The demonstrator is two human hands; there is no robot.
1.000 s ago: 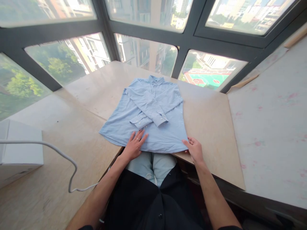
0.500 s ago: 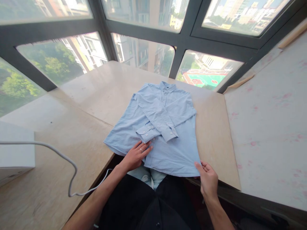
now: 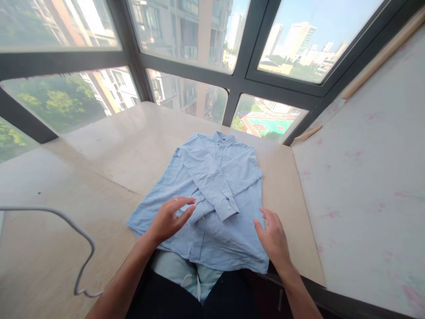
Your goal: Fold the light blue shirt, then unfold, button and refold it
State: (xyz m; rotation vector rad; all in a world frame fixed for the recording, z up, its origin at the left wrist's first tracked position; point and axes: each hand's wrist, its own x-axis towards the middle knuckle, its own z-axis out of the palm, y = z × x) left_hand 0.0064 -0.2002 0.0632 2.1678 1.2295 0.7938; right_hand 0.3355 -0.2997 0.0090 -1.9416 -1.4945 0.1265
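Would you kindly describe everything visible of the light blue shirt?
The light blue shirt looks like wrinkled woven cloth. It lies front up on the tabletop, collar toward the windows, long sleeves crossed over its front, pale buttons on cuffs and placket. Its hem overhangs the tabletop's near edge. The open left hand is over it, the open right hand at its edge; contact is unclear.

Two hands [image 3: 168, 220] [image 3: 275, 239], one blue shirt [image 3: 219, 241] (two sleeves [image 3: 206, 177], one collar [image 3: 224, 139]), one cable [image 3: 75, 225]

A home (seemingly), floral wallpaper [image 3: 358, 204], broad windowsill [image 3: 109, 161], apartment blocks [image 3: 186, 40] outside
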